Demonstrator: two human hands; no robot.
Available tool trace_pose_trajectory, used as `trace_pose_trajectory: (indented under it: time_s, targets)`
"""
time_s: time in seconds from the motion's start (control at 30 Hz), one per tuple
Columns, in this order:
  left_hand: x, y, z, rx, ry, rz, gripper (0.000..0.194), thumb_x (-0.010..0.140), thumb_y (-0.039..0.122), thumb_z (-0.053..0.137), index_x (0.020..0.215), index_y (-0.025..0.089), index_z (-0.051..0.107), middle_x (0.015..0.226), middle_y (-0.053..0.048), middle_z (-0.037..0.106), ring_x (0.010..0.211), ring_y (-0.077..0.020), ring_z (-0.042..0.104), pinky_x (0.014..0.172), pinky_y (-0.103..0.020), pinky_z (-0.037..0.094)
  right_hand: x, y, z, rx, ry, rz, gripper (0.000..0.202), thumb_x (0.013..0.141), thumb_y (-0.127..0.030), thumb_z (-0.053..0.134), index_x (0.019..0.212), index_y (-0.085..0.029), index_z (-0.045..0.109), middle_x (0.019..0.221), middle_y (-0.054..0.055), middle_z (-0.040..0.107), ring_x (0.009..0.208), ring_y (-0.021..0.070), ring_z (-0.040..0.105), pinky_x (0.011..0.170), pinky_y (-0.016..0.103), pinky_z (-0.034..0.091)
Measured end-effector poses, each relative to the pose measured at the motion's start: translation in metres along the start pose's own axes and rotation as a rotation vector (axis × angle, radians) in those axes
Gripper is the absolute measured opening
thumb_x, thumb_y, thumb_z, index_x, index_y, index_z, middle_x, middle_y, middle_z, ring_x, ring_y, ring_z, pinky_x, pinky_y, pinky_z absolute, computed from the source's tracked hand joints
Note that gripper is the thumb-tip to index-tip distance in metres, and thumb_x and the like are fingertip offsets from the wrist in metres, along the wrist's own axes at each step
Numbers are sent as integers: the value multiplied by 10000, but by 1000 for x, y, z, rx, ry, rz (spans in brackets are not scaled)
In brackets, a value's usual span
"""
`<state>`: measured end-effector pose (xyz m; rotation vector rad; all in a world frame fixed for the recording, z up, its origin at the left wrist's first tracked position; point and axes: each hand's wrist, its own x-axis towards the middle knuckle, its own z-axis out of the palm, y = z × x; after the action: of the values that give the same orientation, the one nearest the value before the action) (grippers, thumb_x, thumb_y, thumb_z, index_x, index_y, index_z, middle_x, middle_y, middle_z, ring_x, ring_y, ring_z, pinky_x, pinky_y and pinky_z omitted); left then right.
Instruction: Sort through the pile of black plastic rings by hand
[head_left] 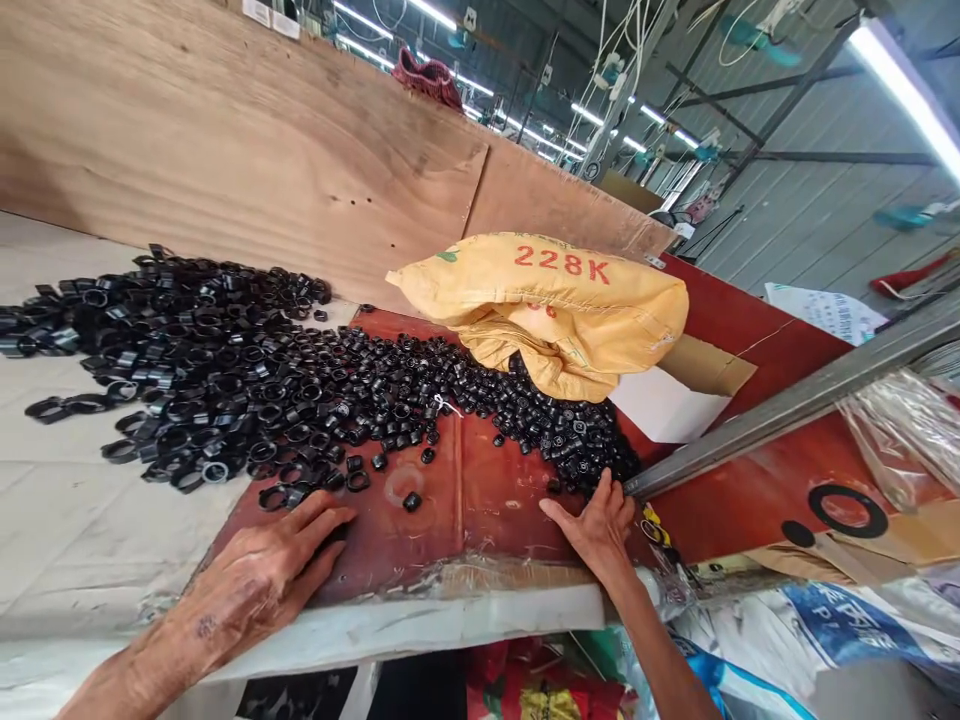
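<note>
My left hand (281, 550) rests low over the red tabletop, just in front of the large black plastic rings (225, 370). Its fingers are loosely bent and apart from the thumb; a dark patch between them could be a shadow or a part. Over on the right, my right hand (600, 522) has its fingers spread, with the fingertips at the near edge of a heap of small black caps (577, 440). A single black piece (412, 502) lies between the hands. Behind the caps, a yellow woven sack (570, 310) marked 228K slumps with its mouth toward the heap.
A plywood board (300, 150) walls the back of the red table (420, 550). Right of the heap are a white-and-brown cardboard piece (675, 400) and a slanting metal bar (787, 400). A black flat ring (847, 511) lies beyond the bar. Printed bags (840, 630) sit below, at right.
</note>
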<state>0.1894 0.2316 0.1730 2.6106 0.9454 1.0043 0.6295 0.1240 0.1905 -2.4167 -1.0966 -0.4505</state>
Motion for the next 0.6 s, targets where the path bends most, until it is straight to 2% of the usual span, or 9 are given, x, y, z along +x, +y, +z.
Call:
trace_pose_trajectory:
  time_s: [0.1,0.2,0.33,0.47,0.6]
  targets:
    - [-1,0,0,60,-82,36,276,992,272,477,1216,265,638,1169,-53,685,910,-185,726,789,-260,574,2,-19,12,41,16,-145,1370,601,-852,696,1577,-54,161,1475,347,343,1341,541,361,1003,674,373]
    - [-3,-2,1,83,-71,38,282,1003,249,457,1232,256,621,1213,-68,668,930,-188,722,805,-270,568,2,-48,18,80,17,-283,1305,665,-830,675,1579,-63,147,1418,303,410,1275,483,436,999,621,403]
    - [-3,2,-2,87,-79,27,283,1008,244,430,1239,252,593,1207,-68,656,928,-188,713,793,-264,562,5,-82,23,123,-25,-404,1197,730,-812,638,1589,-132,157,1431,257,407,1259,445,449,985,595,420]
    - [-1,18,-11,33,-157,72,354,979,207,462,1321,256,538,1200,-79,642,930,-198,701,799,-272,553,-3,-114,23,199,-86,-525,1148,754,-791,638,1594,-167,168,1449,228,404,1298,428,422,1019,592,406]
    - [6,46,-12,-52,-293,128,402,944,169,500,1324,297,530,1090,-57,633,850,-181,678,693,-236,524,-31,-144,20,308,-160,-628,908,909,-692,515,1603,-220,167,1496,192,366,1365,386,382,1086,582,362]
